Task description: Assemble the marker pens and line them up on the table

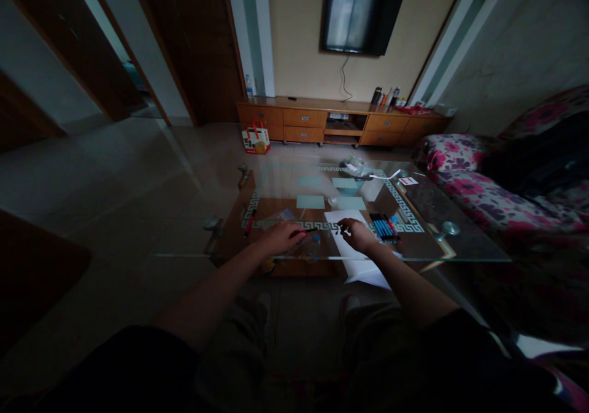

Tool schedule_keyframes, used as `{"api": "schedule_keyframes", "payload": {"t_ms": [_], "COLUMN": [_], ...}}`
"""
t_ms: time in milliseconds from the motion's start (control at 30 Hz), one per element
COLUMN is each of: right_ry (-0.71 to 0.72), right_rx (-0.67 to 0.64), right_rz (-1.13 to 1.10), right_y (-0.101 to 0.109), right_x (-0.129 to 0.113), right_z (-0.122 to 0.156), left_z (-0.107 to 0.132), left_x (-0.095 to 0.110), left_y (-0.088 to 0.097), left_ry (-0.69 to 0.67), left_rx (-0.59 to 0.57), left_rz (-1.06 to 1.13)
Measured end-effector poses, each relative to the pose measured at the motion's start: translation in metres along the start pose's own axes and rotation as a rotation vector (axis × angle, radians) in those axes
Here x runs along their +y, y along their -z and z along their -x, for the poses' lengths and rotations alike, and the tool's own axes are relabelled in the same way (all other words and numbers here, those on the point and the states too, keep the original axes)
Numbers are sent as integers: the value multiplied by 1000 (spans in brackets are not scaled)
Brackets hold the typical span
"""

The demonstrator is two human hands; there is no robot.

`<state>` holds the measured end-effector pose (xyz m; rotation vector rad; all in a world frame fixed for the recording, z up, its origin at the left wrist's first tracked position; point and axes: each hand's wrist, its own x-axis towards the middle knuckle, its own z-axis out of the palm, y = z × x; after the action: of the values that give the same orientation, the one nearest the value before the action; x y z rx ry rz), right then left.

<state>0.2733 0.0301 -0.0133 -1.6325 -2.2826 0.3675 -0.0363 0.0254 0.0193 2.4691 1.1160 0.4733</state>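
Observation:
My left hand rests on the glass coffee table, fingers closed round a thin pen with a dark tip pointing right. My right hand hovers over a white sheet of paper, fingers pinched on something small and dark that I cannot make out. A row of several blue and black pens lies just right of my right hand. A red pen lies on the glass to the left of my left hand.
A floral sofa runs along the right. On the far part of the table are a crumpled plastic bag and paper scraps. A wooden TV cabinet and wall TV stand beyond, with a red-and-white bag on the floor.

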Motion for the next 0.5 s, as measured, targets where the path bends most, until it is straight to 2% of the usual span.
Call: {"api": "schedule_keyframes", "payload": {"t_ms": [400, 500], "right_ry": [5, 15], "right_rx": [-21, 67], "right_rz": [-25, -32], "right_y": [-1, 4], "right_x": [3, -3], "right_z": [1, 2], "left_z": [0, 0], "left_x": [0, -1], "left_y": [0, -1], "left_ry": [-3, -11], "left_rx": [5, -2], "left_rz": [10, 12]}}
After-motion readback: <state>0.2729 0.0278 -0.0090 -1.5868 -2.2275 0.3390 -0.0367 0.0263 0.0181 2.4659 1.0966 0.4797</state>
